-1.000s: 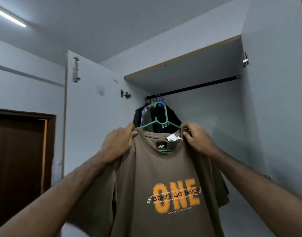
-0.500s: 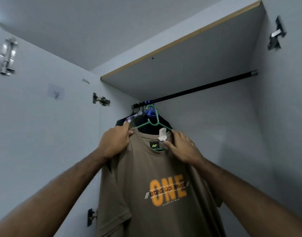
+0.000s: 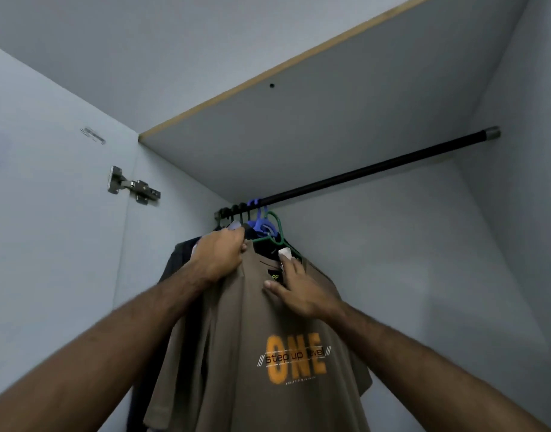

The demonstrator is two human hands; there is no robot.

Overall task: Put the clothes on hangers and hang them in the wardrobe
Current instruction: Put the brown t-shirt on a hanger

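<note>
T-shirt [image 3: 268, 353] hem cut off; green hanger [image 3: 275, 235] hook blurred near rail [image 3: 377, 171].

Black wardrobe rail [image 3: 377, 171], hangers [image 3: 261, 224] with dark clothes [image 3: 180, 254] bunched at its left end

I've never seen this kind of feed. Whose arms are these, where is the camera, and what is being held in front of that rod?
No machine here: these are a person's two bare arms, filmed by one wide-angle camera on their head, tilted up into a wardrobe. The left hand has its grip on the shoulder of a brown T-shirt that sits on a green hanger. The right hand rests near the collar. The hanger's hook is near the black rod, beside dark clothes already hanging; whether it is hooked on is unclear.
</note>
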